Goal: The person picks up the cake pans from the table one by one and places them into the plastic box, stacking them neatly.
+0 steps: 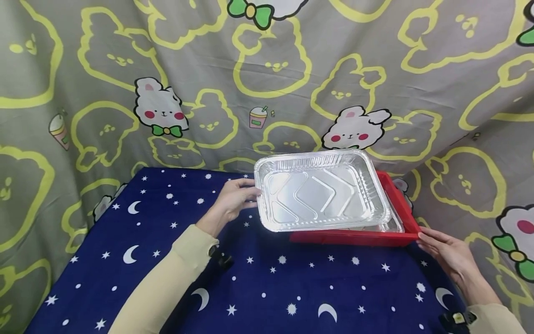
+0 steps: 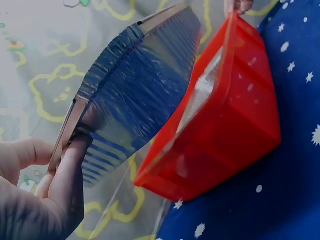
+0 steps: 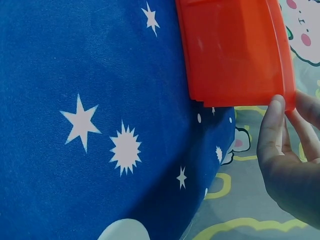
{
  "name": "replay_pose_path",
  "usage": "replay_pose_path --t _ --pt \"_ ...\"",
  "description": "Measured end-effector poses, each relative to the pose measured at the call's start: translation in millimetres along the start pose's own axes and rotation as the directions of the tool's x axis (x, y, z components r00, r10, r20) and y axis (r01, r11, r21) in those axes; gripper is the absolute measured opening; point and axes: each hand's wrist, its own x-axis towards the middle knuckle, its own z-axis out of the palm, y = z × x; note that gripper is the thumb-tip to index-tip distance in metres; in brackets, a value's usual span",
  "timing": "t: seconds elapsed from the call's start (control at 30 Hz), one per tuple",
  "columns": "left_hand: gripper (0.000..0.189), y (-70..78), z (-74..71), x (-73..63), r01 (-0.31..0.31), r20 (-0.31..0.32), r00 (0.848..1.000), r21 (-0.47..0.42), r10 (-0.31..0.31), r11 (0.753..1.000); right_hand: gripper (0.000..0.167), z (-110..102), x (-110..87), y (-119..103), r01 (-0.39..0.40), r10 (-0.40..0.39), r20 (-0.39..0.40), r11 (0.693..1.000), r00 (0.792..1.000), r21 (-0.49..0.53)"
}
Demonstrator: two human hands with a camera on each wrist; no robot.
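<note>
My left hand [image 1: 234, 202] pinches the left rim of a foil tray [image 1: 317, 190], which is tilted above a red plastic bin [image 1: 359, 237]. In the left wrist view, thumb and fingers sit on either side of the foil tray's [image 2: 140, 85] rim, and its ribbed underside shows. Inside the red bin [image 2: 225, 130], a second foil tray [image 2: 202, 90] is partly visible; the held tray hides much of it in the head view. The near right corner of the bin is gripped by my right hand [image 1: 452, 257], its thumb on the rim in the right wrist view.
A dark blue tablecloth [image 1: 258, 278] with white moons and stars covers the table. Behind it hangs a grey curtain [image 1: 200, 60] with yellow bunny outlines. The bin stands toward the table's right edge, near the curtain.
</note>
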Motion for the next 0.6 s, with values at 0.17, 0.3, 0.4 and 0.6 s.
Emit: replay_pose_path --t 0.17,0.3,0.4,0.6 --pt "0.047 -2.4 14.2 15.6 0.010 0.026 1.000 -0.010 -0.010 1.000 0.029 0 0.8 0 0.008 -0.008 0.028 1.000 1.000 0.022" --pt "0.045 -6.7 29.5 28.7 0.027 0.036 0.999 -0.028 -0.026 0.999 0.032 0 1.5 1 0.014 -0.017 0.044 0.999 0.999 0.052" --pt "0.045 -10.7 42.9 38.1 0.039 0.040 0.999 -0.044 -0.038 0.998 0.033 -1 1.8 1 0.020 -0.023 0.053 0.998 0.998 0.066" --pt "0.041 -18.0 68.8 51.3 0.054 0.051 0.997 -0.045 -0.052 0.998 0.039 -3 2.7 4 0.049 -0.064 0.112 0.990 0.992 0.133"
